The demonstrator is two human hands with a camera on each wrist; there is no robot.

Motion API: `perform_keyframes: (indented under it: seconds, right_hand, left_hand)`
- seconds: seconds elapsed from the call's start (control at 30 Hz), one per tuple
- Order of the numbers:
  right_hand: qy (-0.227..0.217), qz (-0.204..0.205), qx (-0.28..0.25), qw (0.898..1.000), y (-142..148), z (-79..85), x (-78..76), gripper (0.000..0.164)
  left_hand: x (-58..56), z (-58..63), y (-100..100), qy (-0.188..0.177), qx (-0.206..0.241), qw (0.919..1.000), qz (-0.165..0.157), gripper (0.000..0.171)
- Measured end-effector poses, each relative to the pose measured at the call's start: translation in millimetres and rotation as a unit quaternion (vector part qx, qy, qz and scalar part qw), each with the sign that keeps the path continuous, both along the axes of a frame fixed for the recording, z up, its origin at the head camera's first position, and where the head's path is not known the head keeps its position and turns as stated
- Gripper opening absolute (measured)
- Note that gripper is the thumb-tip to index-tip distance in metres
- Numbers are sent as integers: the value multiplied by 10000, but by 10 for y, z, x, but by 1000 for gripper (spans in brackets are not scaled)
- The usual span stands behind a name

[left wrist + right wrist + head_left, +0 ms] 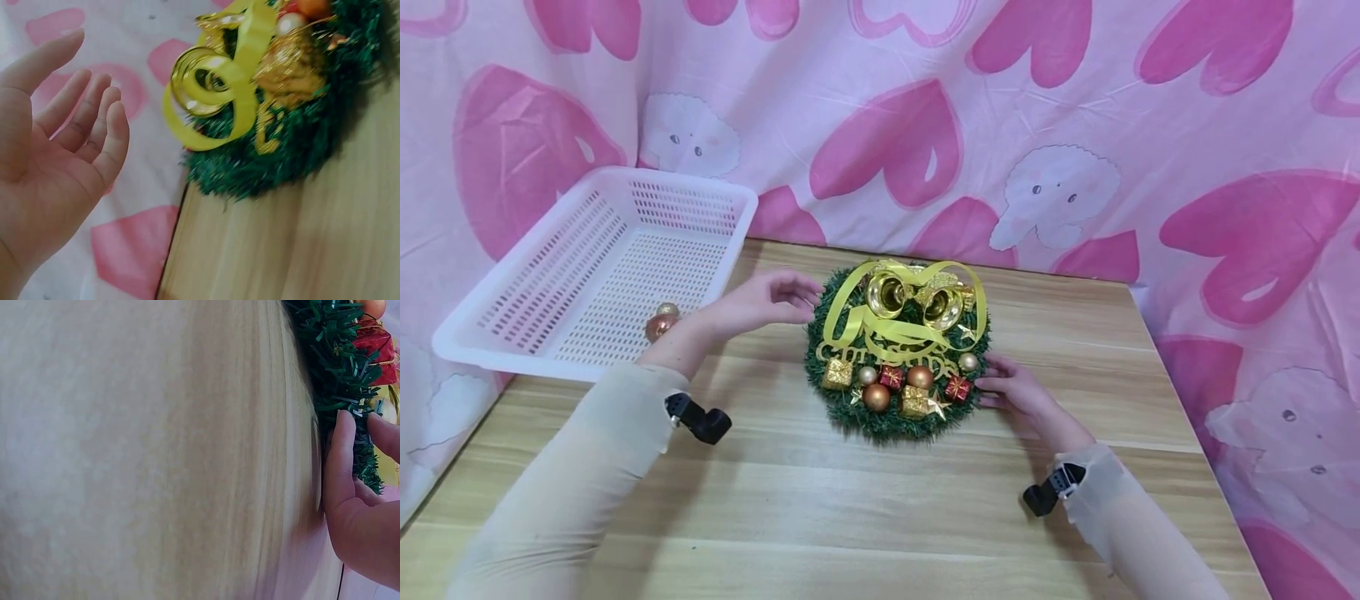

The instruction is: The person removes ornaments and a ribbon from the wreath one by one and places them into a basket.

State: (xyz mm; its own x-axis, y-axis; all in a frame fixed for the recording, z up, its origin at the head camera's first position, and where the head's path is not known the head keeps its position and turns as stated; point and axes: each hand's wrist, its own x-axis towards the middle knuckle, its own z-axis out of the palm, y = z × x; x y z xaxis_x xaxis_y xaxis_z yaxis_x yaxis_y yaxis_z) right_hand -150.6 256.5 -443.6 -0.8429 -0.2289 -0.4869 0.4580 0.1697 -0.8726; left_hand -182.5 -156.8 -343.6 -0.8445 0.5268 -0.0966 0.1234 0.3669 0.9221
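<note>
A green tinsel Christmas wreath [887, 427] lies on the wooden table, with gold bells [942, 308], a yellow ribbon [847, 325], baubles and small wrapped gift boxes on it. Gold lettering partly shows beneath the ribbon. My left hand [772, 298] is beside the wreath's upper left edge; in the left wrist view its fingers [115, 140] are relaxed, apart from the tinsel, and the palm holds nothing. At the lower right edge, my right hand [1017, 392] touches the tinsel with nearly straight fingers [340, 456], the thumb standing apart from them.
To the left stands a white perforated plastic basket [737, 225] holding a copper bauble [658, 327] and a smaller gold one. A pink curtain [880, 100] with hearts hangs behind the table [820, 517] and along its sides.
</note>
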Motion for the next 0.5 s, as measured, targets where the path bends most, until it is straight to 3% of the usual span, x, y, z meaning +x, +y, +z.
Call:
perform_keyframes:
  seconds: [0.27,0.5]
  right_hand:
    - [-5,-62,-165,9998,3,-5,1,73]
    - [-6,-117,-244,9996,10,8,12,74]
  left_hand:
    - [7,-122,274,-255,103,9990,-357,49]
    - [-3,-312,470,-417,295,9959,-749,52]
